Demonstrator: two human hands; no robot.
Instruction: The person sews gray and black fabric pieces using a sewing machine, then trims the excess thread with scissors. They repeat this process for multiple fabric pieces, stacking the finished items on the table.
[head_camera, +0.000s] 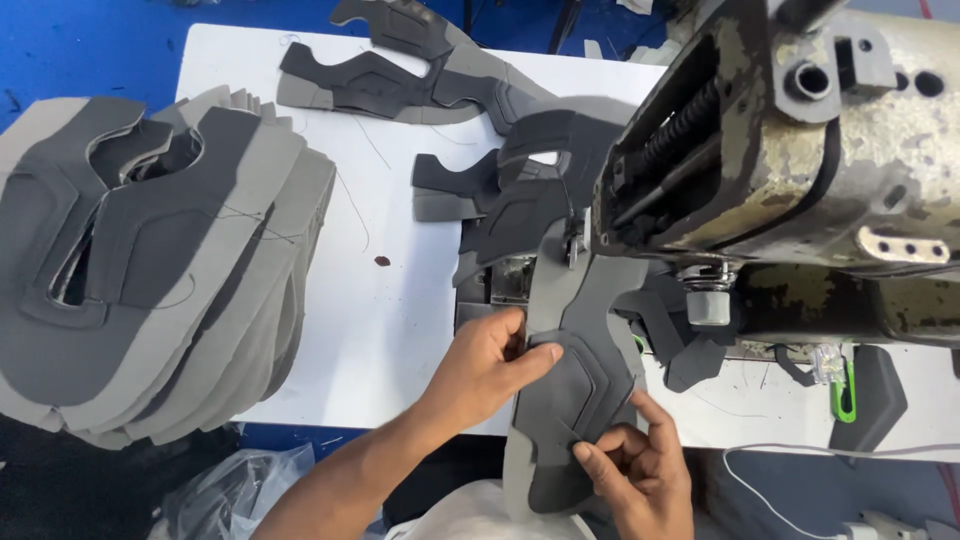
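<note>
We log one grey shoe-upper panel at six o'clock, lying flat towards the sewing machine; our left hand pinches its edge, right hand pinches its lower end, keeping layers aligned. Stacked panels lie at nine o'clock on the tabletop.
</note>
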